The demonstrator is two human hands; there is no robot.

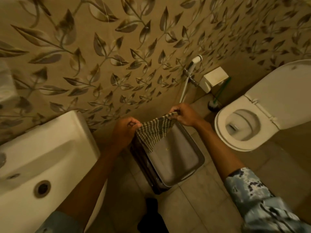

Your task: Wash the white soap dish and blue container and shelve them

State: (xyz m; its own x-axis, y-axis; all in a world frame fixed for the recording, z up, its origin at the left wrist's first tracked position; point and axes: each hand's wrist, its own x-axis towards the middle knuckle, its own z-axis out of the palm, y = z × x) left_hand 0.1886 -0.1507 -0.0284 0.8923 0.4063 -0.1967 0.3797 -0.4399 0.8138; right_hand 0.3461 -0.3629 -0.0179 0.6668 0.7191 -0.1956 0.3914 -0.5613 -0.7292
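Nearest you, a patterned sleeve (262,204) frames the bottom edge and both forearms reach forward.

Your left hand (125,130) pinches one end of a checked cloth (154,130), fingers curled onto it. Your right hand (182,116) pinches the other end, so the cloth is stretched between the two with its lower edge hanging loose.

Directly below it stands a bin (175,162) with a steel lid, on the floor tiles between the sink (50,148) at your left and the toilet (242,128) at your right (lid raised).

Farther off are a toilet brush (217,100), a white box (213,79) and a hand sprayer (196,60) on the leaf-patterned wall (117,47).

Neither the white soap dish nor the blue container is in view; a pale blur at the far left edge cannot be identified.

Judgement: you are handling the cloth, probably for drying or wiping, and how far washing has got cannot be judged. The next move calls for freeing a hand from the cloth and bringing the two items into sight.
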